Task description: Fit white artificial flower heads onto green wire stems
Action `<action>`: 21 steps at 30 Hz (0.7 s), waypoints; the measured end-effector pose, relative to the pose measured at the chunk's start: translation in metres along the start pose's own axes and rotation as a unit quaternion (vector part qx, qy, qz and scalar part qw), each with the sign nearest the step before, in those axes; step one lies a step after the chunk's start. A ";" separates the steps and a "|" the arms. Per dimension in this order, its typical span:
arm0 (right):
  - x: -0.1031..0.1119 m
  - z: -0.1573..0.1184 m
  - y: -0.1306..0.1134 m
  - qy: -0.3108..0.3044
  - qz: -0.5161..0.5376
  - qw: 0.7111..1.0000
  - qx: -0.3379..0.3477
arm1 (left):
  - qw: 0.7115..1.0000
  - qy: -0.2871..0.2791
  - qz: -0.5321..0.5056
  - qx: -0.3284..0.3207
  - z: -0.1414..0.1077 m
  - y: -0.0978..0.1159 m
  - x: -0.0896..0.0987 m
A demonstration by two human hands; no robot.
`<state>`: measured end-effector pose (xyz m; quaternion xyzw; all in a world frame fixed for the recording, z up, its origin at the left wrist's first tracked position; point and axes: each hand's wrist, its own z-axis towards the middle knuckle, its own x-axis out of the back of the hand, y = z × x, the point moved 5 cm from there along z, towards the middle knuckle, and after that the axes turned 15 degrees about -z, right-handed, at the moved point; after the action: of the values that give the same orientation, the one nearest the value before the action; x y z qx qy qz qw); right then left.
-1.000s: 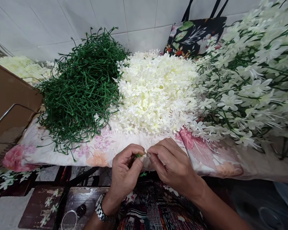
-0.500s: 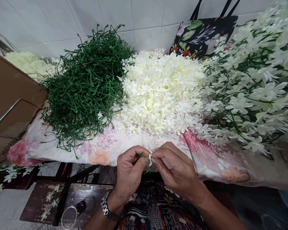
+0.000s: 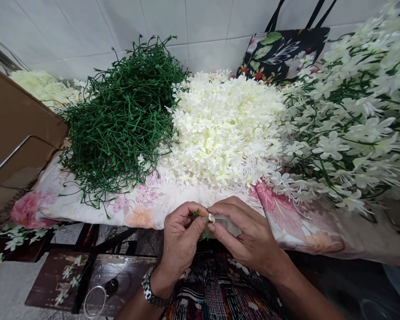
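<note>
My left hand (image 3: 183, 233), a metal watch on its wrist, pinches a green plastic flower stem (image 3: 195, 214), whose green tips poke out by the fingers. At its thumb and fingertip sits a small white artificial flower (image 3: 211, 218), mostly covered. My right hand (image 3: 243, 231) closes round that flower from the right, index finger above and thumb below, with pale blurred strands between them. Beyond my hands lie a heap of loose white flower heads (image 3: 220, 129) and, to its left, a tangled pile of green stems (image 3: 120, 115).
Finished-looking white flowers on stems (image 3: 353, 133) fill the right side. A floral cloth (image 3: 103, 209) covers the work surface. A black floral bag (image 3: 283, 53) leans on the tiled wall. At left stands a cardboard box (image 3: 16, 133); below is a wooden stool (image 3: 120, 271) with a clear ring-shaped object.
My right thumb and index finger have spread slightly round the white flower, and the pale strands now show between them. My left hand keeps its pinch. The view has shifted slightly.
</note>
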<state>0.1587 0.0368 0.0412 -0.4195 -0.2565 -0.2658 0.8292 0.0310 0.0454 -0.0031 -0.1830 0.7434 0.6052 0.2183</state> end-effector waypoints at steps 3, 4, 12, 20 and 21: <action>-0.002 -0.003 0.003 -0.008 0.026 0.999 -0.038 | 1.000 -0.006 0.015 -0.018 -0.001 0.002 -0.001; -0.004 -0.004 0.003 -0.020 0.031 0.998 -0.048 | 0.999 -0.008 0.022 -0.025 -0.001 0.003 -0.001; -0.007 -0.006 0.005 -0.064 0.066 0.994 -0.057 | 0.994 -0.045 0.078 -0.054 -0.003 0.011 -0.007; -0.008 -0.008 0.009 -0.031 0.068 0.995 -0.066 | 0.998 -0.045 0.035 -0.015 -0.002 0.005 -0.002; -0.007 -0.008 0.009 -0.026 0.065 0.995 -0.068 | 0.998 -0.054 0.029 -0.009 -0.002 0.005 -0.002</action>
<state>0.1611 0.0361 0.0268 -0.4974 -0.2310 -0.2170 0.8076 0.0300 0.0445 0.0026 -0.1306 0.7301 0.6270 0.2383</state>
